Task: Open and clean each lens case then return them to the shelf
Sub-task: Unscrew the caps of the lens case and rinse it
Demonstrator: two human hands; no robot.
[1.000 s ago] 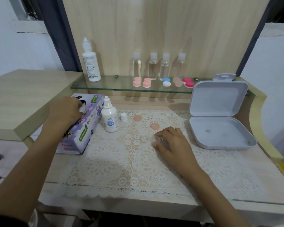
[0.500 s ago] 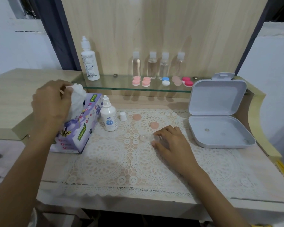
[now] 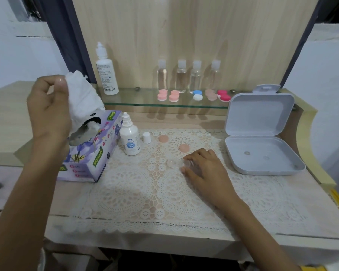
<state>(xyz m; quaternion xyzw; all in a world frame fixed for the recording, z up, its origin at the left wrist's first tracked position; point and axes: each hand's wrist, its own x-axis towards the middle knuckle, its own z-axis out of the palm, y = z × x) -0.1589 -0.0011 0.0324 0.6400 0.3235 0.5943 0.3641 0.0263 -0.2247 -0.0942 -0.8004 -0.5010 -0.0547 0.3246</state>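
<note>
Head view: left hand (image 3: 47, 108) pinches tissue (image 3: 82, 94) trailing into tissue box (image 3: 98, 153)

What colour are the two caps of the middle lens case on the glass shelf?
The middle lens case has one blue cap and one white; head view.

Purple flower-printed tissue box (image 3: 106, 145); white tissue (image 3: 82, 94) above it; right of it, cream lace-patterned mat (image 3: 125, 192) bearing two peach caps (image 3: 163, 138).
</note>
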